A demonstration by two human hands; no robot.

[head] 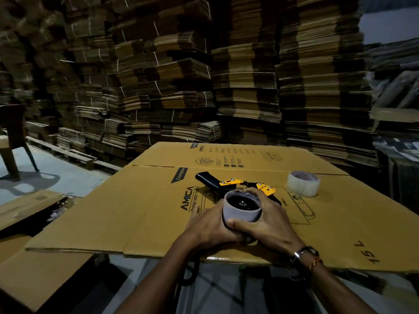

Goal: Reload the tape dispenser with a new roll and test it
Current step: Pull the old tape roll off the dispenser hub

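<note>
A black and yellow tape dispenser [229, 183] lies on its side on a flattened cardboard box [140, 214], handle pointing back left. A pale cardboard tape core [240, 214] sits on the dispenser's hub, and I can see the black hub inside it. My left hand [208, 225] wraps the core from the left. My right hand [269, 220] grips it from the right, thumb across the front and fingers over the far rim. A full roll of clear tape [303, 183] stands on the cardboard to the right, apart from both hands.
Tall stacks of flattened cartons [204, 75] wall the background. A chair [13, 137] stands at far left. More cardboard and a dark plastic strip [45, 214] lie lower left. The cardboard's near edge overhangs in front of me.
</note>
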